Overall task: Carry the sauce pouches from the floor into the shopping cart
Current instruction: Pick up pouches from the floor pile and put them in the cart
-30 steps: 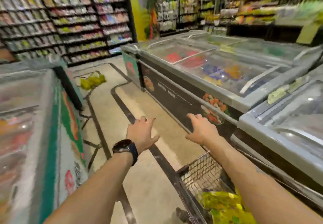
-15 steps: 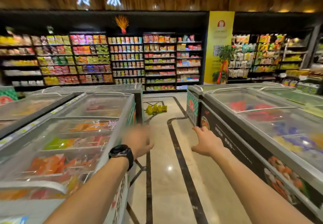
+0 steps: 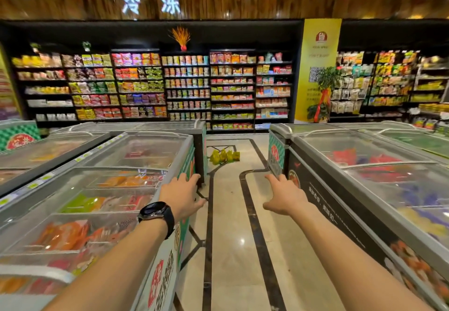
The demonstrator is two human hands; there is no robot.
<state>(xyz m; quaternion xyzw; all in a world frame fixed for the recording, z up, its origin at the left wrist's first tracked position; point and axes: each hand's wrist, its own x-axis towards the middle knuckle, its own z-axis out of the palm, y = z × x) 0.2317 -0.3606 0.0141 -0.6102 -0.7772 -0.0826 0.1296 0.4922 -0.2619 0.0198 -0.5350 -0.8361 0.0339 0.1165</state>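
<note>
Several yellow sauce pouches [image 3: 224,156] stand in a row on the floor at the far end of the aisle, beside the corner of the left freezer. Both my arms stretch forward over the aisle. My left hand [image 3: 182,195], with a black watch on the wrist, is relaxed and holds nothing. My right hand [image 3: 284,195] is likewise relaxed and empty. Both hands are well short of the pouches. The shopping cart is out of view.
Glass-topped chest freezers flank the aisle: one on the left [image 3: 116,184] and one on the right [image 3: 364,172]. A polished floor [image 3: 230,250] with dark inlaid lines runs between them. Stocked shelves [image 3: 187,87] line the back wall.
The view has swung left and up from the cart and right freezer to face down the aisle. The cart has dropped out of sight. Both hands stay raised and empty.
</note>
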